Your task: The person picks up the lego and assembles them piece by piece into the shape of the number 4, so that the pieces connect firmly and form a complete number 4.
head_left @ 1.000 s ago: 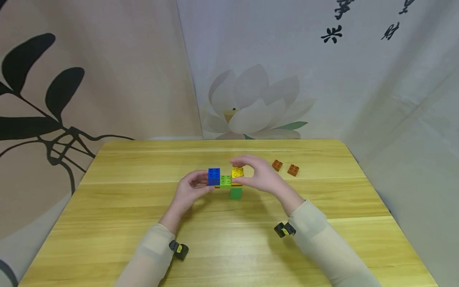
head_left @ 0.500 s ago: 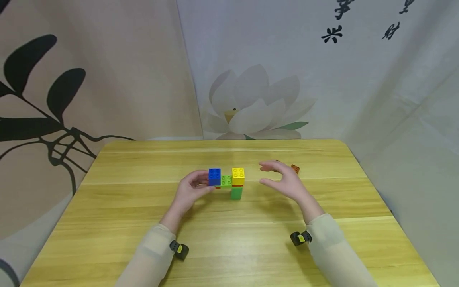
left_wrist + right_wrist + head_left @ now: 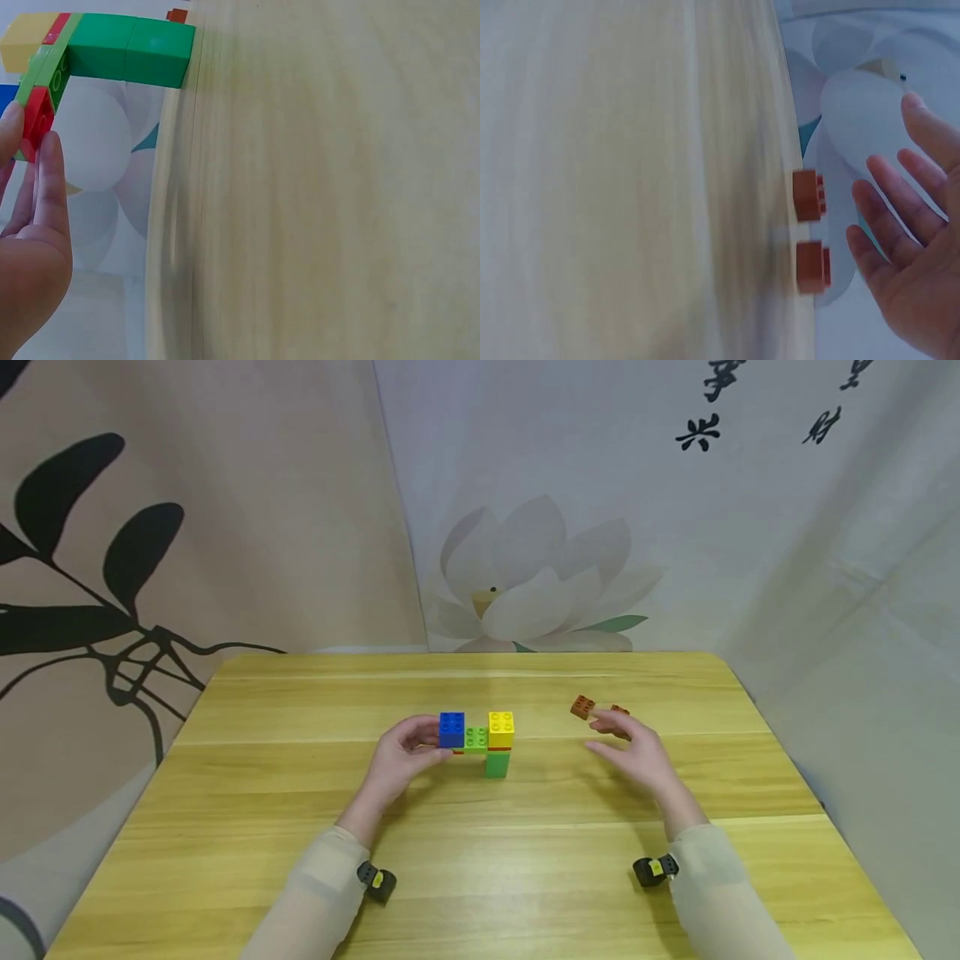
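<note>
A toy brick structure stands mid-table: stacked green bricks (image 3: 127,49) form a post, a light green brick (image 3: 476,739) reaches left from it, and a yellow brick (image 3: 501,729) sits on top at the right. At its left end are a blue brick (image 3: 452,729) and, underneath, a red brick (image 3: 37,120). My left hand (image 3: 399,753) pinches that left end between thumb and fingers. Held apart from everything, my right hand (image 3: 637,753) hovers with spread, relaxed fingers near a brown brick (image 3: 582,707); a second brown brick (image 3: 812,267) is partly hidden behind it in the head view.
The wooden table (image 3: 480,877) has its far edge against a printed curtain (image 3: 570,485). Both brown bricks lie toward the back right. Each wrist carries a small black camera, one on the left (image 3: 377,883) and one on the right (image 3: 655,870).
My right hand has let go of the yellow brick and moved right toward the brown bricks. The left hand keeps its hold on the structure, which stays in place.
</note>
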Action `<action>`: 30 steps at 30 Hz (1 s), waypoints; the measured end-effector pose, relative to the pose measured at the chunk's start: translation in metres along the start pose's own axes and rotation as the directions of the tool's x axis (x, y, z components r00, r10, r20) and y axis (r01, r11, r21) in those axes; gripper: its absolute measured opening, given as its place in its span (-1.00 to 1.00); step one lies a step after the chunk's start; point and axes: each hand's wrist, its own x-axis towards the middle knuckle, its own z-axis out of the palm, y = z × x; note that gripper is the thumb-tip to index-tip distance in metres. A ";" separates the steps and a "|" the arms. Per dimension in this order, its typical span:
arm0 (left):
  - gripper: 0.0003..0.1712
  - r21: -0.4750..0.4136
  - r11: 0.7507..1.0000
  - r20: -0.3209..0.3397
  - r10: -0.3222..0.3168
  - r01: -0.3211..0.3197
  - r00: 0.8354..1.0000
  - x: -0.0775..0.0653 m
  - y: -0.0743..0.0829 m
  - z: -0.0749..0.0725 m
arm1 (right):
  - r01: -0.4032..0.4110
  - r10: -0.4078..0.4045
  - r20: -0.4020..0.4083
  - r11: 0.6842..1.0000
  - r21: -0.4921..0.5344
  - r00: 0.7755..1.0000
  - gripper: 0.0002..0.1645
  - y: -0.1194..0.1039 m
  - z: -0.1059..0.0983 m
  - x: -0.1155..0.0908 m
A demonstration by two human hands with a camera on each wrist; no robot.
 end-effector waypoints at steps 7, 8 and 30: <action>-0.48 0.000 1.000 0.000 -0.015 0.015 1.000 0.000 0.001 0.000 | -0.055 0.054 -0.066 0.998 -0.019 0.996 -0.41 0.017 -0.012 -0.002; -0.49 0.000 1.000 -0.002 -0.019 0.019 1.000 -0.001 0.002 0.000 | -0.062 0.059 -0.079 0.998 -0.025 0.995 -0.41 0.019 -0.013 -0.002; -0.50 0.015 0.999 -0.006 -0.042 0.043 0.999 0.000 0.003 0.001 | -0.157 0.154 -0.043 0.983 -0.091 0.987 -0.29 0.055 -0.031 0.017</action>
